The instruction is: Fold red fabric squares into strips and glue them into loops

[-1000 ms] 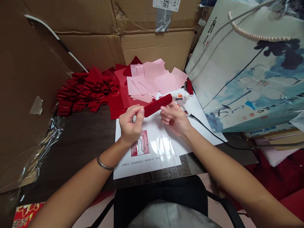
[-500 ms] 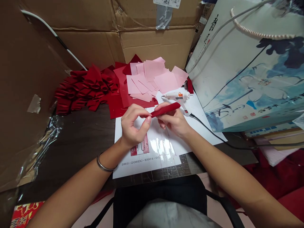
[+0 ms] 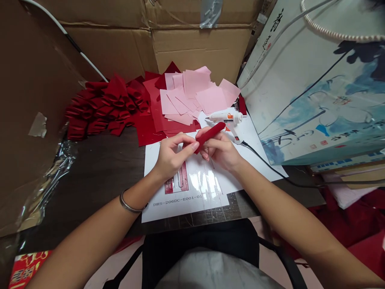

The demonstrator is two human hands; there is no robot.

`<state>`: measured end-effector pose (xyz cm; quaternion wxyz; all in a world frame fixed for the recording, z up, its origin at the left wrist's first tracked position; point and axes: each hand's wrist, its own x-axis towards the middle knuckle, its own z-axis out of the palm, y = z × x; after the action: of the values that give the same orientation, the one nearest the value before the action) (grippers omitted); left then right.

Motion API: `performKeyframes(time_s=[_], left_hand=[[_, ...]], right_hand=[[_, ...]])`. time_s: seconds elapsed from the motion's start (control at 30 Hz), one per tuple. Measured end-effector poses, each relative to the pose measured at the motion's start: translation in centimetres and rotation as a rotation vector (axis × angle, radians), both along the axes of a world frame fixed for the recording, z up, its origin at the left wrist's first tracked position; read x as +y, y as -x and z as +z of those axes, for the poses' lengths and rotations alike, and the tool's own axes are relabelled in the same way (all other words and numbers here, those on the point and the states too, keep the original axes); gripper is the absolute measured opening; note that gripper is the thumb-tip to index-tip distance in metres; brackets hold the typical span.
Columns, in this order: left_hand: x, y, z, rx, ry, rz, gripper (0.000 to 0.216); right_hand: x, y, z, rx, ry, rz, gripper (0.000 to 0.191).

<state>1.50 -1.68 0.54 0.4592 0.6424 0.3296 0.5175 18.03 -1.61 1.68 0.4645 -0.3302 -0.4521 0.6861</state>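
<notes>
A folded piece of red fabric slants up to the right between my hands, above a printed white sheet. My left hand pinches its lower end between thumb and fingers. Around its middle, my right hand has thumb and fingers closed on it. Just beyond the right hand a white glue gun lies on its side on white paper. Pink squares are spread loosely over red sheets behind the hands. To their left is a heap of folded red pieces.
Cardboard walls in the back and left of the dark table. A large painted paper bag stands at the right. The glue gun's black cord runs across the paper toward the right.
The red fabric piece has tilted more steeply, its lower end turned down toward me. My left fingers have come closer to my right hand. The view has shifted slightly.
</notes>
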Motion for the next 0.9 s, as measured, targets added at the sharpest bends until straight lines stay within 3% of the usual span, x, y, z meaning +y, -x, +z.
performKeyframes(time_s=[0.2,0.43,0.67,0.9], left_hand=[[0.0,-0.3,0.5,-0.091,0.013,-0.114,0.016],[-0.1,-0.3,0.6,-0.098,0.031,-0.147,0.017],[0.5,-0.2,-0.4,-0.133,0.031,0.048,0.025],[0.7,-0.5,0.0,-0.062,0.201,0.185,0.021]], right_hand=[[-0.1,0.0,0.1,0.004,-0.001,0.027,0.011],[-0.1,0.0,-0.1,0.027,-0.005,0.041,0.011],[0.1,0.2,0.1,-0.051,0.044,-0.084,0.013],[0.1,0.5,0.1,-0.134,0.056,-0.247,0.02]])
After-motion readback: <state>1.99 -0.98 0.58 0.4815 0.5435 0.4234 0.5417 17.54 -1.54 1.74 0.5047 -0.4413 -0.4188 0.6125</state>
